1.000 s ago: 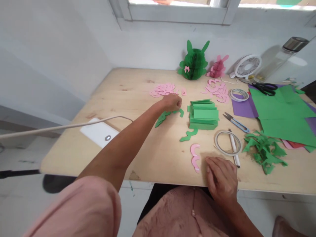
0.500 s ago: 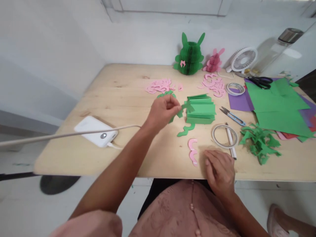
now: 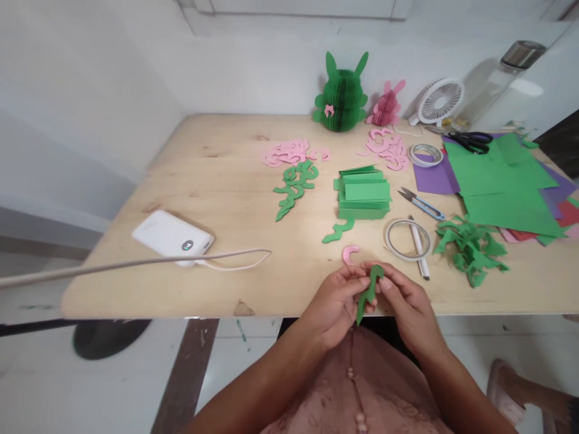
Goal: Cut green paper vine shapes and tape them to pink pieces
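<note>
Between my two hands, at the table's front edge, is a green wavy paper cutout [image 3: 370, 293] with a pointed lower end. My left hand [image 3: 337, 301] pinches its left side, and the fingertips of my right hand [image 3: 409, 301] grip its upper right. Just beyond my fingers lies a pink curved paper cutout [image 3: 348, 253], partly hidden by my hands. Another green wavy cutout [image 3: 339, 229] rests in front of a folded green paper stack [image 3: 365, 193]. A pile of green cutouts [image 3: 295, 187] lies farther left.
Right of my hands are a tape roll [image 3: 388, 247], a white pen [image 3: 420, 250], blue thread snips [image 3: 423, 204] and green scraps [image 3: 473, 250]. Coloured sheets [image 3: 506, 199] cover the right side. A power bank [image 3: 172, 235] with a cable sits left. Paper bunnies [image 3: 342, 99] stand at the back.
My left hand has come back from the green cutout pile toward my body, bringing one green cutout. My right hand has moved in and taken hold of it too.
</note>
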`<state>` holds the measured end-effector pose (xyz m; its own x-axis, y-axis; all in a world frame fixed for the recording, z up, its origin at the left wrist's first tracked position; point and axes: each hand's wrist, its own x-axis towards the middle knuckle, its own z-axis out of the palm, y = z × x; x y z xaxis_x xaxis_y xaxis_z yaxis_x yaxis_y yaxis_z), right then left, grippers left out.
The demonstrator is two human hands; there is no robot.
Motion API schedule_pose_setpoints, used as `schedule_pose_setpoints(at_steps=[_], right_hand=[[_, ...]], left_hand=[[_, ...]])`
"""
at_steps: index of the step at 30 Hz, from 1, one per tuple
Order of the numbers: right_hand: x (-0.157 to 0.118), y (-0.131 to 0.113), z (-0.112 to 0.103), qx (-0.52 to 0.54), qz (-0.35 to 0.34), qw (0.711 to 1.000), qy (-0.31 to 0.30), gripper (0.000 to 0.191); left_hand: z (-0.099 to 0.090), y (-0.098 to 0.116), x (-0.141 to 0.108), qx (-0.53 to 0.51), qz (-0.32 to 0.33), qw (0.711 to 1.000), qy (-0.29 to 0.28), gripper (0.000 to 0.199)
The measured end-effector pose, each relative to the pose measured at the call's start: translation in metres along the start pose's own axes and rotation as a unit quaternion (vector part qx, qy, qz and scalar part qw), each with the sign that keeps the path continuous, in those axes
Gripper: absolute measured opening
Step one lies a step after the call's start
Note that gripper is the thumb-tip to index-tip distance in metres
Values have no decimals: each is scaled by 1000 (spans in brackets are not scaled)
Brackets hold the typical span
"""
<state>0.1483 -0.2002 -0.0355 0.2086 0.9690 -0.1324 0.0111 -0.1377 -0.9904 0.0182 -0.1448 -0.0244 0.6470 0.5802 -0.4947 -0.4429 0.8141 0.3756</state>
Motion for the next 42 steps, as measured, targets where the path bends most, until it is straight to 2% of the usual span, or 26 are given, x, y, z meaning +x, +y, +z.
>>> schedule_pose_setpoints(at_steps=[2,8,14,18,22,26,31,34,38,42], right_hand=[[2,-2,1,55,37,998,-6,29],[3,-7,5,169,97,980,24,21],[8,-10,1,103,100,978,149,28],[10,-9,-2,90,109,978,156,31],[9,-8,-5,81,87,985,124,28],[5,-7,-9,99,59,993,28,33],[-3,-9,-11,96,76,991,-57,30],[-5,-12,-11,103,91,989,-61,32],[-4,-15,-8,133,110,984,-50,19],[-2,-18,-4,150,146,978,-20,23]], left_hand=[[-1,-3,0,-14,-4,1000,-3,24],[-1,-7,-6,6,-14,1000,2,23],[-1,-7,-12,51,2,998,28,33],[-4,-8,-15,107,26,993,42,31],[-6,-11,-16,122,30,991,50,24],[-5,-11,-18,52,-19,998,-2,20],[-4,-15,-18,-14,-55,997,-59,17],[-4,-20,-17,-38,-59,995,-73,14],[-3,-21,-17,-47,-67,993,-83,14],[0,-20,-17,-26,-70,994,-82,17]])
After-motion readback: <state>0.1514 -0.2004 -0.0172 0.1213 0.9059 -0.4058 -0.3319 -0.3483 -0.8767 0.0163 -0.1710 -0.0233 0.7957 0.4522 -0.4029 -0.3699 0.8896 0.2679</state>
